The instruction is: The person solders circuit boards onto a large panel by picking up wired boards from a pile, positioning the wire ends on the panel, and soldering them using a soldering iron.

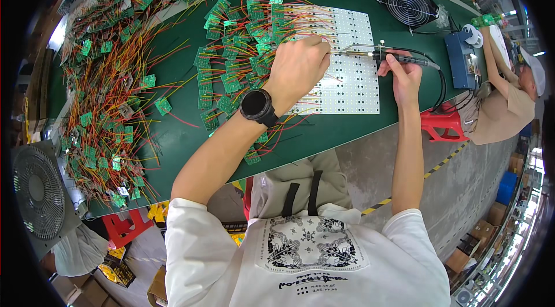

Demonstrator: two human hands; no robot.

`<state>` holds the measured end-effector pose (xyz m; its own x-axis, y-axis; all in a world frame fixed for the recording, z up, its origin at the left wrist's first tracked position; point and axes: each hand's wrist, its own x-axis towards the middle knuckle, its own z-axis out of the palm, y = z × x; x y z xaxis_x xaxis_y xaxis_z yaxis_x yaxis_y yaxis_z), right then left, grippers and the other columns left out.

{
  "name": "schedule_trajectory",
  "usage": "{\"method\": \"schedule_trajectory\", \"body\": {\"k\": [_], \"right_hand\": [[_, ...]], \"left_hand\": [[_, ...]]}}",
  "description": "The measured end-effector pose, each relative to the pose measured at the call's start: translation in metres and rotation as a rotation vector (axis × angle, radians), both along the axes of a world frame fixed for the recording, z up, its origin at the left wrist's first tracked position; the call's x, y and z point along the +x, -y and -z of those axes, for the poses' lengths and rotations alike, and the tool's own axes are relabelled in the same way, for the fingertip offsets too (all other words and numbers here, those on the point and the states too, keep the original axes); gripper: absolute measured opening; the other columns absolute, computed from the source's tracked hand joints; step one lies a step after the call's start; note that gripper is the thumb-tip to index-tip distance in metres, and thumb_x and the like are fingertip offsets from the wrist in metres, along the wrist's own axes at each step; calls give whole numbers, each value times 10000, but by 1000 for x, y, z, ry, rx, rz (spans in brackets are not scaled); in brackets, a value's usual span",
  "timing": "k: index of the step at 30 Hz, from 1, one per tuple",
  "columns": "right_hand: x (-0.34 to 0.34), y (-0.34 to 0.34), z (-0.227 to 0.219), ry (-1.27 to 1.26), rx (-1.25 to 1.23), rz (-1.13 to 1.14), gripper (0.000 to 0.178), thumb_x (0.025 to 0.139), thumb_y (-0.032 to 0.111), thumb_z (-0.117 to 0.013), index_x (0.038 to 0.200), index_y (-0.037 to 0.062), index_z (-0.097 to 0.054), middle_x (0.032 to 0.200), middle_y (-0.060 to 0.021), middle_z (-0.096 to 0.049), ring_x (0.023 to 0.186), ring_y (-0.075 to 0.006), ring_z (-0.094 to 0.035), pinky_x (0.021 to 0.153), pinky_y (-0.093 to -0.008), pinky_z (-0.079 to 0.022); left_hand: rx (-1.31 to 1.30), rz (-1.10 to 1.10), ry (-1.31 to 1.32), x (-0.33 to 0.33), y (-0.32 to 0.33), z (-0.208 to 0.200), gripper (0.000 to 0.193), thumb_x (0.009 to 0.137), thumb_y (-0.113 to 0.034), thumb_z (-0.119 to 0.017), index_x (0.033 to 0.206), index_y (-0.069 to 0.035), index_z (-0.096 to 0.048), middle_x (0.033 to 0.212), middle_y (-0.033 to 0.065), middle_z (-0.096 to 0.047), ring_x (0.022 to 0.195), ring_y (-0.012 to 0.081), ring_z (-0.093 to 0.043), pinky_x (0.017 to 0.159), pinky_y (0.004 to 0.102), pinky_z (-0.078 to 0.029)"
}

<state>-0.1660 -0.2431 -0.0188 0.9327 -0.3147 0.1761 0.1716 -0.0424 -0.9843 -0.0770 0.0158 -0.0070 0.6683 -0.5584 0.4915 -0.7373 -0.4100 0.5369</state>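
My right hand (403, 73) is closed round the handle of a soldering iron (417, 61), which has a thin feed tube along it and a dark cable. The iron's metal shaft points left, its tip close by the fingers of my left hand (300, 67). That left hand is closed in a pinch above a white LED panel (361, 90); what its fingertips hold is hidden. Rows of small green circuit boards (231, 82) with red and yellow wires lie left of the panel, their wires reaching over its left part.
A large heap of wired boards (110, 116) covers the table's left end. At the far right stand a black fan (409, 4) and a blue box-shaped unit (461, 60) with a spool. Another person (503, 99) sits at the right, near a red stool (444, 126). A grey fan (40, 183) is at left.
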Motion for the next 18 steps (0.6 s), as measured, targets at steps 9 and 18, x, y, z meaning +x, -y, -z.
{"method": "schedule_trajectory", "body": {"k": [9,18], "right_hand": [[0,-1,-1,-7,-9,-4,220,902,79,-659,1079,-48,-626,767,-114,-665,642,-165,-644,600,-252,-485],[0,0,0,-10,-10,2,218,899,74,-662,1074,-50,-628,770,-114,-668,633,-172,-649,599,-251,-484]], "left_hand": [[1,1,-8,0,0,1,68,792,-81,-661,794,-19,-688,790,112,-656,668,327,-638,603,410,-521],[-24,3,-1,1,0,1,70,793,-80,-654,792,-19,-687,795,108,-659,664,329,-636,594,409,-519]]}}
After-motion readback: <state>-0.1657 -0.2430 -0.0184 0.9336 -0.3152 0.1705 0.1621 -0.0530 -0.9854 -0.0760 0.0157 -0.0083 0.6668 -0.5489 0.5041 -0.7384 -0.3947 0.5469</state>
